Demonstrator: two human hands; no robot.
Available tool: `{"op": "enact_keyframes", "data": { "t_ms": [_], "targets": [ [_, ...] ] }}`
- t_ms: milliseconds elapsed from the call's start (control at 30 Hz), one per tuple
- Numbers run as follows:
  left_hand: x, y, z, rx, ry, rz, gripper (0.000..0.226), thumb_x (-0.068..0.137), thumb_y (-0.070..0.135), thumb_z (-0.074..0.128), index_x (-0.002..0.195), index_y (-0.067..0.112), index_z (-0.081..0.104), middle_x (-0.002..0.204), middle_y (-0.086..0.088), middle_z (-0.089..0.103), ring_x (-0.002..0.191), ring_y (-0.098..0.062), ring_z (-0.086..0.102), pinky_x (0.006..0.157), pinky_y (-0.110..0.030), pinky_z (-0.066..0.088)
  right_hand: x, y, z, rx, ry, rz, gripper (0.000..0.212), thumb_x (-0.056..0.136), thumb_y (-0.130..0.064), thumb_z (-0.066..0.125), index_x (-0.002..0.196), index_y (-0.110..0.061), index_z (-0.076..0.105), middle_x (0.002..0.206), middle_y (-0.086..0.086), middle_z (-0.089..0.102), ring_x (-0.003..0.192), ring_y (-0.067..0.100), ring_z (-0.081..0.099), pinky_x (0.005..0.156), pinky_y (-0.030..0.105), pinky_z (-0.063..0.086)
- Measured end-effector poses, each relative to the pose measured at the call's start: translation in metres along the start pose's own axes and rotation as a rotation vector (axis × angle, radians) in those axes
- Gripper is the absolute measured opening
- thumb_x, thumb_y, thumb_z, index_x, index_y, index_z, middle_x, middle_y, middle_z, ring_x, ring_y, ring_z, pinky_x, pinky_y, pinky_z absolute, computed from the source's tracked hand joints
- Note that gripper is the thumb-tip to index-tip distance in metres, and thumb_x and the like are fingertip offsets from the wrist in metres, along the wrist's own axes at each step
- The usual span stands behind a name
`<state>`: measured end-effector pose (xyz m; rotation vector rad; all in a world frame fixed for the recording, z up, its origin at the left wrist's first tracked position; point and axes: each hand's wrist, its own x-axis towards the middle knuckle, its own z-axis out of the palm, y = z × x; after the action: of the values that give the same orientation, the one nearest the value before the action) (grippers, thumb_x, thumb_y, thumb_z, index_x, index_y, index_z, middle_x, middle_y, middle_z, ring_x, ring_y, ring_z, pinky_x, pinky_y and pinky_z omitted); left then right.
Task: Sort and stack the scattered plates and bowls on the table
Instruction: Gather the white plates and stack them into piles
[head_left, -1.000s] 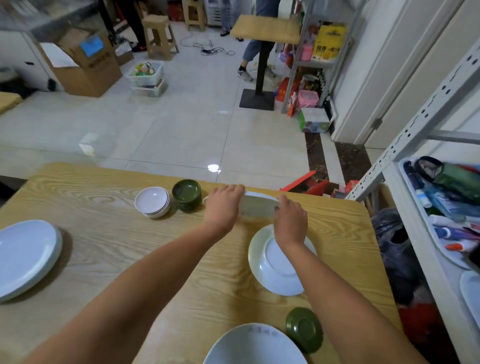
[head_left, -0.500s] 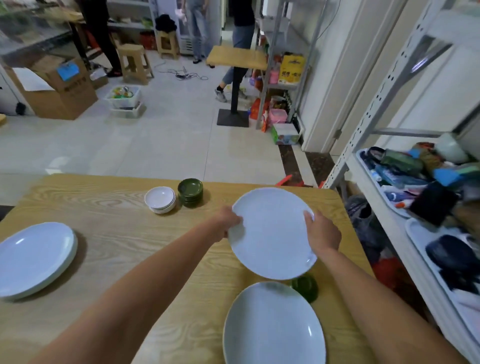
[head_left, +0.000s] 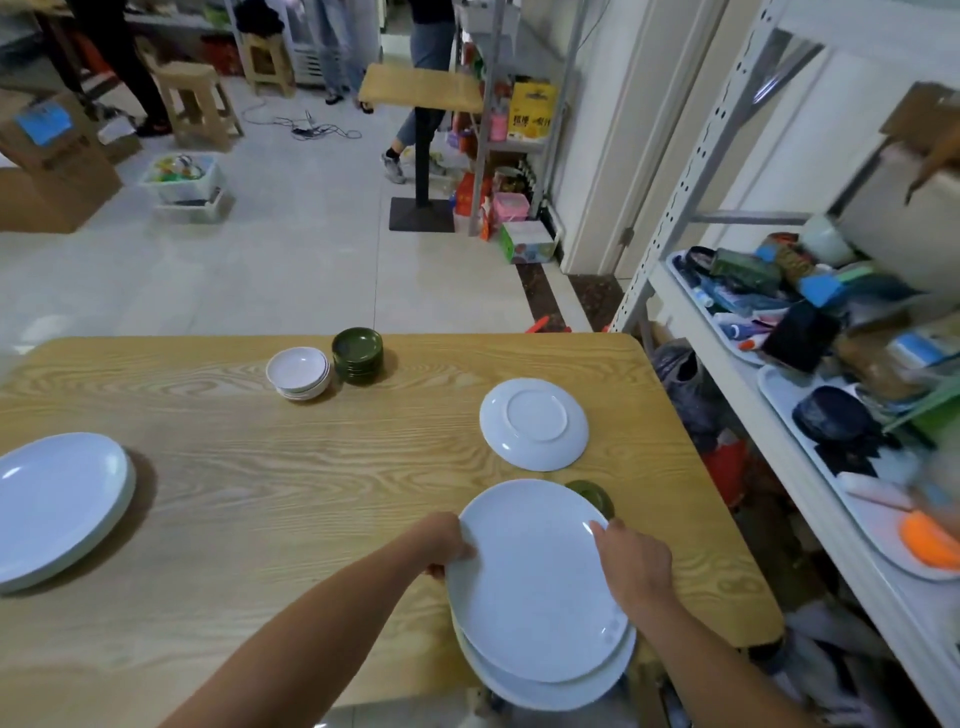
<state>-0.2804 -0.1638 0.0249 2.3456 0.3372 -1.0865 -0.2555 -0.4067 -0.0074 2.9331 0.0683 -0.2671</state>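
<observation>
I hold a large white plate (head_left: 530, 577) by its rim, my left hand (head_left: 445, 543) on its left edge and my right hand (head_left: 631, 564) on its right edge. It sits on top of another large white plate (head_left: 566, 688) at the table's near edge. A smaller white plate (head_left: 534, 423) lies upside down beyond them. A green dish (head_left: 595, 496) peeks out behind the held plate. A stack of white bowls (head_left: 298, 372) and a stack of green dishes (head_left: 357, 355) stand at the far side. Large white plates (head_left: 57, 506) rest at the left.
The wooden table (head_left: 311, 483) ends close on the right, where a metal shelf (head_left: 810, 364) holds trays of cluttered items. Beyond the table are a tiled floor, stools, boxes, a small table (head_left: 421, 88) and standing people.
I lifted the large plate from the far side, carried it toward me and lowered it onto the other large plate. The upside-down small plate is uncovered again.
</observation>
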Motion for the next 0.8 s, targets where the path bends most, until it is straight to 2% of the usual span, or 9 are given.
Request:
{"op": "enact_keyframes", "data": {
  "t_ms": [233,300,400,500,567,633,667,733,800],
  "targets": [
    [0.002,-0.001,0.015,0.285,0.020,-0.023,0.042,0.096,0.039,0.041,0.060,0.016,0.048,0.058,0.002,0.052,0.050,-0.010,0.048,0.071,-0.024,0.042,-0.023,0.003,-0.003,0.003,0.049,-0.018,0.048,0.099,-0.049,0.028,0.087,-0.016,0.062,0.078,0.000,0.073,0.073,0.016,0.071,0.060,0.024,0.045],
    [0.004,-0.001,0.018,0.331,0.023,-0.019,0.043,0.097,0.041,0.039,0.061,0.018,0.047,0.057,0.004,0.051,0.049,-0.008,0.048,0.064,-0.022,0.041,-0.025,0.003,-0.004,-0.019,0.003,-0.039,0.035,0.101,-0.039,0.037,0.090,-0.018,0.063,0.079,-0.002,0.071,0.071,0.015,0.070,0.059,0.024,0.046],
    [0.007,-0.004,0.024,0.422,0.047,-0.012,0.042,0.099,0.041,0.034,0.066,0.020,0.048,0.056,0.008,0.049,0.051,-0.008,0.049,0.056,-0.020,0.033,-0.025,0.000,-0.005,-0.076,-0.058,-0.031,0.015,0.089,-0.020,0.064,0.076,-0.015,0.068,0.062,0.000,0.067,0.051,0.016,0.066,0.051,0.023,0.048],
    [0.012,-0.006,0.030,0.467,0.071,0.006,0.033,0.100,0.036,0.033,0.093,0.020,0.061,0.062,0.007,0.044,0.077,-0.015,0.053,0.075,-0.025,0.036,-0.024,0.002,0.000,0.001,-0.020,-0.025,0.035,0.102,-0.032,0.036,0.086,-0.017,0.064,0.073,-0.004,0.071,0.067,0.013,0.070,0.065,0.024,0.048],
    [0.015,-0.006,0.031,0.472,0.066,0.026,0.043,0.100,0.040,0.032,0.111,0.014,0.064,0.064,0.006,0.041,0.086,-0.017,0.055,0.080,-0.028,0.038,-0.019,0.003,0.004,0.000,0.072,-0.063,0.041,0.104,-0.034,0.024,0.093,-0.018,0.061,0.080,-0.005,0.072,0.074,0.012,0.070,0.070,0.025,0.045],
    [0.018,-0.006,0.029,0.463,0.064,0.039,0.053,0.100,0.048,0.028,0.114,0.011,0.064,0.064,0.005,0.041,0.087,-0.018,0.056,0.077,-0.027,0.037,-0.017,0.002,0.004,-0.055,-0.050,-0.063,0.039,0.102,-0.036,0.031,0.088,-0.018,0.063,0.072,-0.004,0.071,0.066,0.012,0.068,0.066,0.025,0.044],
    [0.020,-0.006,0.027,0.447,0.068,0.041,0.058,0.099,0.053,0.027,0.113,0.011,0.064,0.063,0.005,0.042,0.086,-0.019,0.055,0.075,-0.027,0.037,-0.018,0.001,0.004,-0.102,-0.081,-0.074,0.034,0.097,-0.037,0.045,0.077,-0.018,0.065,0.060,-0.003,0.069,0.054,0.012,0.066,0.060,0.024,0.044],
    [0.026,-0.005,0.020,0.386,0.097,0.037,0.062,0.096,0.059,0.025,0.105,0.011,0.064,0.065,0.004,0.045,0.086,-0.021,0.058,0.071,-0.027,0.038,-0.017,0.001,0.003,-0.141,-0.012,-0.066,0.034,0.082,-0.035,0.069,0.054,-0.017,0.061,0.039,-0.003,0.058,0.034,0.012,0.055,0.048,0.022,0.040],
    [0.034,-0.007,0.012,0.274,0.159,0.017,0.056,0.096,0.057,0.026,0.100,0.013,0.060,0.077,0.001,0.055,0.090,-0.023,0.060,0.068,-0.027,0.040,-0.007,0.004,-0.002,-0.152,-0.054,-0.062,0.030,0.090,-0.032,0.059,0.065,-0.018,0.064,0.050,-0.002,0.065,0.044,0.013,0.062,0.053,0.023,0.037]
  ]
}}
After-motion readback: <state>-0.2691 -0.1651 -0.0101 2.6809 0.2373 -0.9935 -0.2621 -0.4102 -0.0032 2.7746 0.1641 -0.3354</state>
